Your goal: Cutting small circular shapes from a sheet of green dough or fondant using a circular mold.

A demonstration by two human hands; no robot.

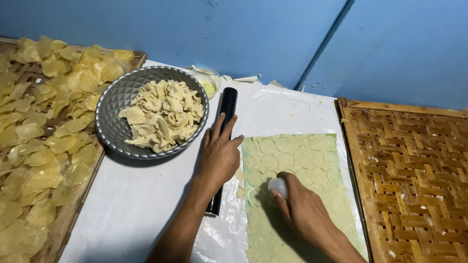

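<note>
A thin sheet of pale green dough point(297, 175) lies on a white plastic-covered surface point(141, 204), marked with several round cut circles. My right hand point(300, 207) grips a small white round cutter point(278, 186) pressed onto the dough near its left edge. My left hand point(219, 156) rests flat, fingers apart, on a black rolling pin point(225, 109) that lies lengthwise just left of the dough sheet.
A grey metal bowl point(114, 104) holds a heap of pale dough scraps point(163, 114). On the left, a woven tray point(29, 78) is covered with several thin yellow discs point(44, 146). Another woven bamboo tray point(414, 175) lies at right. A small plastic container point(207, 83) sits by the blue wall.
</note>
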